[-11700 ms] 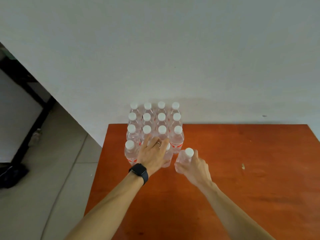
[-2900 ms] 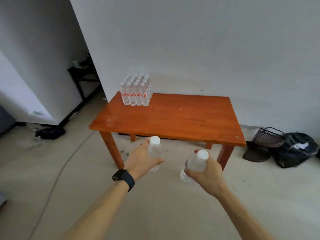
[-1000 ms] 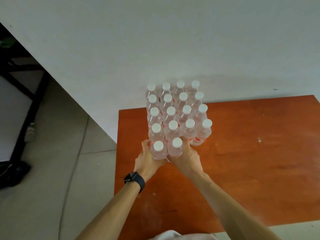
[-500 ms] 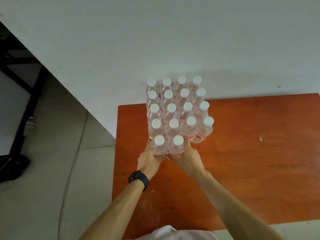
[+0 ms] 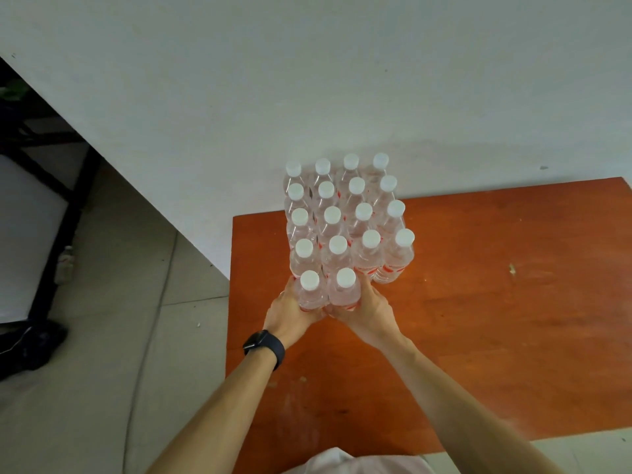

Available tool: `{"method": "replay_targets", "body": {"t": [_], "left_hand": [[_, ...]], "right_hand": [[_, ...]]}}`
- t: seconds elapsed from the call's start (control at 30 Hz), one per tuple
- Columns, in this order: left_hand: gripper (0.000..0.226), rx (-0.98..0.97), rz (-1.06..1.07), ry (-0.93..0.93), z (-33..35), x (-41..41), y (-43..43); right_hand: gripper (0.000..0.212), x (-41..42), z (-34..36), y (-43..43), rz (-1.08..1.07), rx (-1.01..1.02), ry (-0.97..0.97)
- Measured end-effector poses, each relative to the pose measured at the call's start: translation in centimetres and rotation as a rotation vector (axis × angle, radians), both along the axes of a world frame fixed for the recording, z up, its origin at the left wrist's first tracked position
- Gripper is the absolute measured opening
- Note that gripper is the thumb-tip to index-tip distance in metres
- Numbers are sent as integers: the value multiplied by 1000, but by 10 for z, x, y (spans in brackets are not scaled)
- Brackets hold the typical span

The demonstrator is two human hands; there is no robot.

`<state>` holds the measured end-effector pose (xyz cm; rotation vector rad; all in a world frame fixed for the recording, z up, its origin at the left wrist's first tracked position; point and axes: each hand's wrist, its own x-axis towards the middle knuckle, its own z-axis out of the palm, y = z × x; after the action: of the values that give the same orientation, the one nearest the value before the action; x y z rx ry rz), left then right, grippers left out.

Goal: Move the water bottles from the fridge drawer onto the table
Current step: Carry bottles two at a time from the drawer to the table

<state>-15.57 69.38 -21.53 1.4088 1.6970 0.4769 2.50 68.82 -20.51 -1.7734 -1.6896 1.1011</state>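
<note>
L hand: left hand [image 5: 290, 313] wrapped round the front-left bottle [image 5: 309, 292] from its outer side, fingers curled under and behind, thumb up the side. Same grip as 0.5 s ago.
R hand: right hand [image 5: 367, 311] mirrors it on the front-right bottle [image 5: 344, 290], fingers curled round the lower body, no let-go yet.
The pair: both upright, white caps up, touching each other and pressed against the front row of the block [image 5: 331, 217]. Bases hidden by the hands, so can't tell if they're fully down on the wood.
Block: 4 rows of 4, packed tight at the table's far-left corner against the wall [image 5: 307, 80]. The pair starts a 5th row in the 2 left columns.
Table: orange-brown table [image 5: 478, 336], bare wood to the right and in front of the block.
Vs 2.9 s ago: then the person stood well back from the table, one bottle in each hand in mid-air. Now both are in at the block.
Vs 1.0 s ago: hands and pair barely shifted, just snugger to the row behind.
Vs 11.7 s ago: the 4th row was only being filled, R hand setting one in; now it's full.
Wrist: black watch [image 5: 265, 347] on the L wrist.
Off-table: tiled floor [image 5: 102, 336] to the left, black frame [image 5: 51, 172] beyond it.
</note>
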Motion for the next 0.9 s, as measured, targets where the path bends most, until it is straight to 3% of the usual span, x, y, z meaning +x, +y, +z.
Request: {"method": "replay_targets", "body": {"t": [0.1,0.27,0.43,0.53,0.7,0.9], "left_hand": [[83,-36,-16,10,2,0,-1],[110,-149,-26,108,-2,-14,-9],[68,-206,-96,417,9,-14,-41],[46,-190,-199,503,20,7,-63],[41,-85,-489,531,39,90,-89],[43,151,-879,525,61,255,-147]], "right_hand": [[104,3,2,-4,13,-54,32],[92,17,0,-24,-45,-95,25],[76,48,-2,-68,-102,-125,-58],[70,74,-2,-104,-115,-161,-75],[60,139,11,-180,-241,-144,-99],[33,247,39,-310,-498,-64,-251]]}}
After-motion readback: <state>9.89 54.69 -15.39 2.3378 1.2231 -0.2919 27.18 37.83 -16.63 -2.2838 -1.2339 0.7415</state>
